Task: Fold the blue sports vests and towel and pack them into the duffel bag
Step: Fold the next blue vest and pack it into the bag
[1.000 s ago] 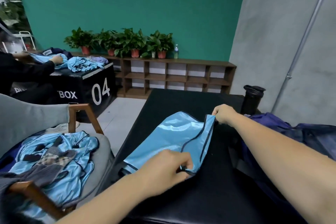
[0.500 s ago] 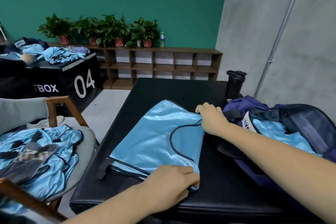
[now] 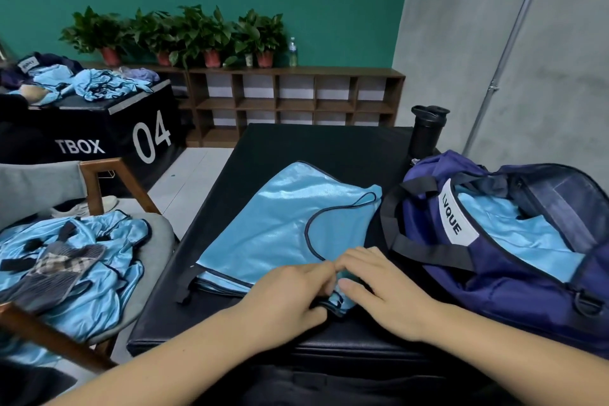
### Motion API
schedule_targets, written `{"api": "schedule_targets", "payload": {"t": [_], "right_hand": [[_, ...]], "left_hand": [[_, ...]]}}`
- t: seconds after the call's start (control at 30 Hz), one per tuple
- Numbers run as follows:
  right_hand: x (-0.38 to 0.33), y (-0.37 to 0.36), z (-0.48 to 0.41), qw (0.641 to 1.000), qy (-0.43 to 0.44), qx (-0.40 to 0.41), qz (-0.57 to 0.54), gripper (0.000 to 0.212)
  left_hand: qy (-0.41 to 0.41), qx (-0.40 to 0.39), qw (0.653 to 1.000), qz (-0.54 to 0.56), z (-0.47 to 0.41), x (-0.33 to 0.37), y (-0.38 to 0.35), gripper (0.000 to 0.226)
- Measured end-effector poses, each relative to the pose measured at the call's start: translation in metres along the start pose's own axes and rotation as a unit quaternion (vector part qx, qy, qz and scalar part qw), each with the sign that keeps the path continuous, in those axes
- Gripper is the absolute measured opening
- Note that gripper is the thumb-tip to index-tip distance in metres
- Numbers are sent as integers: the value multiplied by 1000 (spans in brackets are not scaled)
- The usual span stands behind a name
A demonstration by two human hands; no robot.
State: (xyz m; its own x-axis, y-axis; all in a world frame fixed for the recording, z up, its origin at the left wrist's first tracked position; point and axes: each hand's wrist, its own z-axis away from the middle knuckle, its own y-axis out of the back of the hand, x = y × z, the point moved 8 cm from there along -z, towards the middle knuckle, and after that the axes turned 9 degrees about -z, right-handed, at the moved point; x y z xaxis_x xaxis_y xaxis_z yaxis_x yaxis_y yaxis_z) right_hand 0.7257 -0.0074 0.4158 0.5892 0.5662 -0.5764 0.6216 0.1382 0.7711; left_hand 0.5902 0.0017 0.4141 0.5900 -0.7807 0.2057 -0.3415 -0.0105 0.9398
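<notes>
- Left hand and right hand, fingers curled, pinch vest corner.
- Open duffel bag just right; bottle behind it.
- Vest heap on chair, left.

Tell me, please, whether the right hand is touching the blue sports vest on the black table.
Touching. The head view shows the right hand pinching the near corner of the blue sports vest, cloth between thumb and fingers.
</notes>
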Motion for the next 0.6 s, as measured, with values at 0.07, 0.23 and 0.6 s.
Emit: {"api": "schedule_targets", "payload": {"t": [0.07,0.23,0.6], "right_hand": [[-7,2,4,1000,10,18,18,18],[-7,-8,9,991,31,65,110,30],[10,15,8,993,-34,92,59,18]], "left_hand": [[31,7,999,32,-1,-7,3,35],[81,36,991,103,-4,-15,12,33],[98,-28,987,-126,0,-47,1,35]]}}
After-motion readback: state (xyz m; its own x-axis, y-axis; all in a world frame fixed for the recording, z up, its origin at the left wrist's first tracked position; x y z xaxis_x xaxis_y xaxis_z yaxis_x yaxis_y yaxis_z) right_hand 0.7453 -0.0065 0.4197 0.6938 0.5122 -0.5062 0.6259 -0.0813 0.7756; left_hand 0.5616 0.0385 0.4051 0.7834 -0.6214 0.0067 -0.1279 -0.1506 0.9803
